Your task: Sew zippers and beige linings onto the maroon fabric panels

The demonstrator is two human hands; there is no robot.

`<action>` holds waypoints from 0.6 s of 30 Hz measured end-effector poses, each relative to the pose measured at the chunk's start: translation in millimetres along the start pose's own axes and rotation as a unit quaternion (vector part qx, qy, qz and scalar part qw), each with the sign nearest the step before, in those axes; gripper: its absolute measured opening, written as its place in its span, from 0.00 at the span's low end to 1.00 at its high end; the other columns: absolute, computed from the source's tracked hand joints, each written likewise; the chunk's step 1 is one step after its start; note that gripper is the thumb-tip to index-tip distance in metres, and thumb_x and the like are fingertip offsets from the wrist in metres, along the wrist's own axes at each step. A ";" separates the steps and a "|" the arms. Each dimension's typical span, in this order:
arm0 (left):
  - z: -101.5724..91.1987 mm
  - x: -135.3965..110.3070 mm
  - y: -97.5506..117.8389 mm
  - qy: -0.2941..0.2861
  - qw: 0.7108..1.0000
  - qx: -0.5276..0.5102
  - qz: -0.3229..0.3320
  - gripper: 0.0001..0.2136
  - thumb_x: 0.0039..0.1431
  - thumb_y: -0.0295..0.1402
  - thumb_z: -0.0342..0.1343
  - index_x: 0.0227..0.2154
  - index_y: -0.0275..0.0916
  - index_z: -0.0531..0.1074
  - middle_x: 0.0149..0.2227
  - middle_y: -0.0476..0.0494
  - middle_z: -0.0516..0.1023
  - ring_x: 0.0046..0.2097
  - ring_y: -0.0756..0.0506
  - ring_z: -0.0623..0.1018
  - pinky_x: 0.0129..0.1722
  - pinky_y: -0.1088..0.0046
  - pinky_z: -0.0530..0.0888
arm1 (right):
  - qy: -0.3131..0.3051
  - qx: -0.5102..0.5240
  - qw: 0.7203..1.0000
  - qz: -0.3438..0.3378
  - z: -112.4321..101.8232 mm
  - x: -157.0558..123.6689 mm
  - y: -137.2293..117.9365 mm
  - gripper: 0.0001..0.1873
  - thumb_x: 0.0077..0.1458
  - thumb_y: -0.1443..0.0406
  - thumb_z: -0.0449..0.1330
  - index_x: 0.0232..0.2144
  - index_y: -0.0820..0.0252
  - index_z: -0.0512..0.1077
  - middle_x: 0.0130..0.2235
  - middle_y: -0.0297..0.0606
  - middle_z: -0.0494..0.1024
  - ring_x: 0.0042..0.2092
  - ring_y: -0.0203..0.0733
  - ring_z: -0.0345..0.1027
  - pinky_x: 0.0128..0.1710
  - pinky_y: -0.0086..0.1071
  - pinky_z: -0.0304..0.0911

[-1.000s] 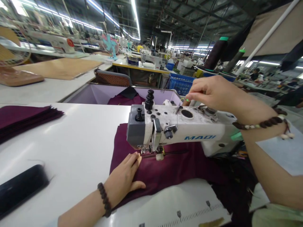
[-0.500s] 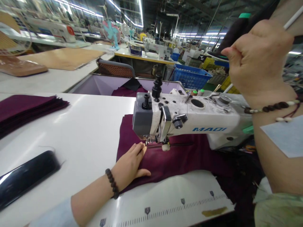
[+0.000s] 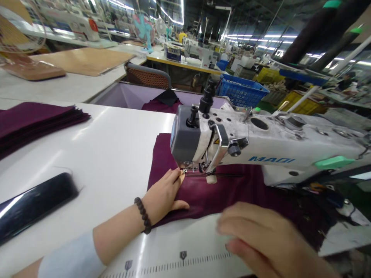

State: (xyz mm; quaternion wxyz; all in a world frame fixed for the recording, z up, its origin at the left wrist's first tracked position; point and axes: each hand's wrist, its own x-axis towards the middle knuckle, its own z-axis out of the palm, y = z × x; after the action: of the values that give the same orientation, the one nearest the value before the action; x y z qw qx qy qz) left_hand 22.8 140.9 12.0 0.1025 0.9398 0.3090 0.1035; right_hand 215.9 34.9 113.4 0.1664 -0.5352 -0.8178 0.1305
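A maroon cloth piece (image 3: 203, 197) lies under the needle area of a white sewing machine (image 3: 246, 135), with a narrow dark slit-like line running across it to the right. On its left part my left hand (image 3: 165, 193) lies flat, fingertips close beside the presser foot (image 3: 187, 170) and thumb spread away. Above the front edge of the cloth, at lower right, is my right hand (image 3: 257, 235), blurred by motion. Its fingers are stretched forward with the thumb apart, and nothing shows in it.
A stack of maroon pieces (image 3: 37, 123) and a dark phone (image 3: 37, 208) rest on the white table (image 3: 116, 154) at left. A printed ruler (image 3: 162, 266) runs along its front edge. Behind it are a lilac-lined bin (image 3: 113, 96) and a blue crate (image 3: 243, 90). Thread cones (image 3: 310, 34) stand at upper right.
My right hand has come down from the upper right beside the thread cones, where it was closed, to the front of the cloth. My left hand stays on the cloth. The view has shifted slightly.
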 end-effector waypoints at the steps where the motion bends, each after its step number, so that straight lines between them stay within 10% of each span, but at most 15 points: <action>1: 0.2 -0.2 -0.1 0.001 1.000 -0.001 0.000 0.34 0.45 0.47 0.61 0.50 0.27 0.62 0.51 0.29 0.65 0.54 0.35 0.65 0.55 0.59 0.63 | 0.006 -0.013 1.000 0.011 21.6 2.6 1.9 0.14 0.60 0.61 0.46 0.33 0.56 0.71 0.35 0.39 0.74 0.39 0.40 0.68 0.41 0.34 0.66; 6: -0.3 -0.5 0.6 -0.014 1.000 -0.003 -0.013 0.35 0.45 0.47 0.61 0.50 0.24 0.61 0.51 0.26 0.64 0.54 0.34 0.65 0.55 0.58 0.62 | 0.043 -0.073 0.995 0.061 90.7 37.0 33.0 0.21 0.57 0.67 0.51 0.53 0.66 0.60 0.50 0.51 0.67 0.54 0.48 0.57 0.54 0.48 0.55; 18: -0.3 2.7 2.8 -0.004 1.000 0.005 -0.016 0.35 0.42 0.47 0.63 0.47 0.24 0.63 0.50 0.27 0.66 0.53 0.35 0.66 0.54 0.59 0.64 | 0.004 -0.026 0.998 0.059 98.9 40.6 45.1 0.22 0.56 0.69 0.51 0.54 0.65 0.60 0.53 0.46 0.65 0.55 0.48 0.55 0.58 0.52 0.46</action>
State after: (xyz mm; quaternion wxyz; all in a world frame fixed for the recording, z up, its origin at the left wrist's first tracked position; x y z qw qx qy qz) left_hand 26.4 140.5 13.4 0.1002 0.9357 0.3241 0.0966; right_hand 197.6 86.4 11.1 0.1481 -0.5872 -0.7872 0.1164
